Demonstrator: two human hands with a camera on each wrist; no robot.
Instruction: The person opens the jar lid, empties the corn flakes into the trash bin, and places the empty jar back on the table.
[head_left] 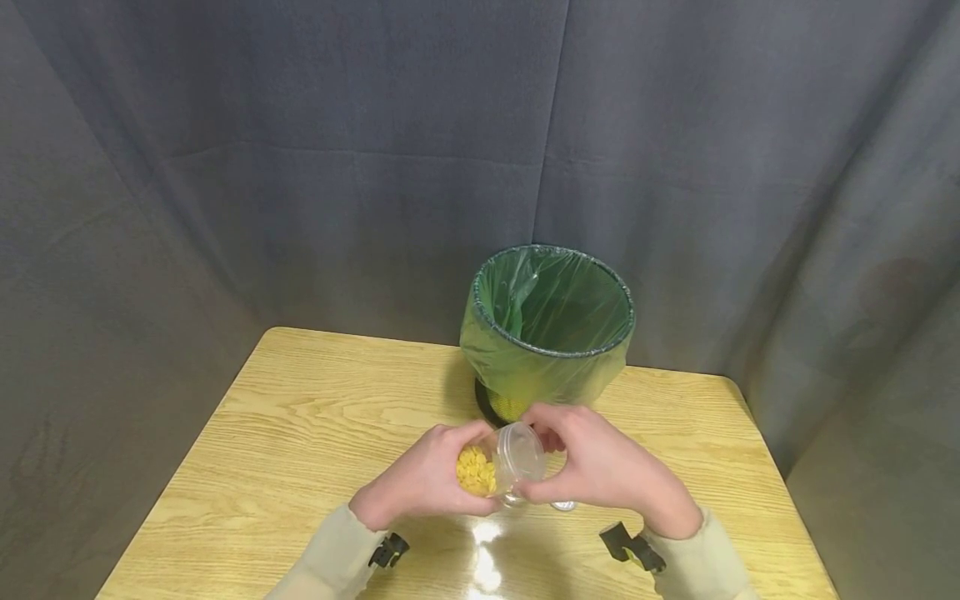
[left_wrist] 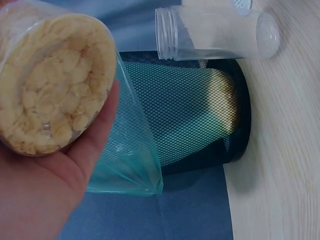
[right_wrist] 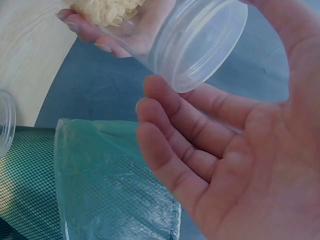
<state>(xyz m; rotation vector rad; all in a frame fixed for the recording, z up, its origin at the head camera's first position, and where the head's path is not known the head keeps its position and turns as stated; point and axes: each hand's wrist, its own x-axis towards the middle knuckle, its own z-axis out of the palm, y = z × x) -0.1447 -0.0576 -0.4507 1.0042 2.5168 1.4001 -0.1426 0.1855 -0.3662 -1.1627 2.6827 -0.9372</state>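
A clear jar (head_left: 507, 457) with yellow flakes (head_left: 476, 471) in its bottom end is held tilted on its side above the table. My left hand (head_left: 420, 473) grips it round the bottom end, which faces the camera in the left wrist view. At the clear ringed end, my right hand (head_left: 607, 461) has its thumb and a finger on opposite sides of the rim; its other fingers are loosely bent below, as the right wrist view shows. A second clear jar (left_wrist: 217, 34), with a threaded mouth and nothing in it, stands beyond on the table, mostly hidden in the head view.
A mesh bin (left_wrist: 185, 110) with a green plastic liner (head_left: 551, 367) stands at the table's back edge, just beyond my hands. Near my right hand lies a small silvery round thing (head_left: 563, 505). Grey curtains (head_left: 375, 167) surround the wooden table (head_left: 315, 400).
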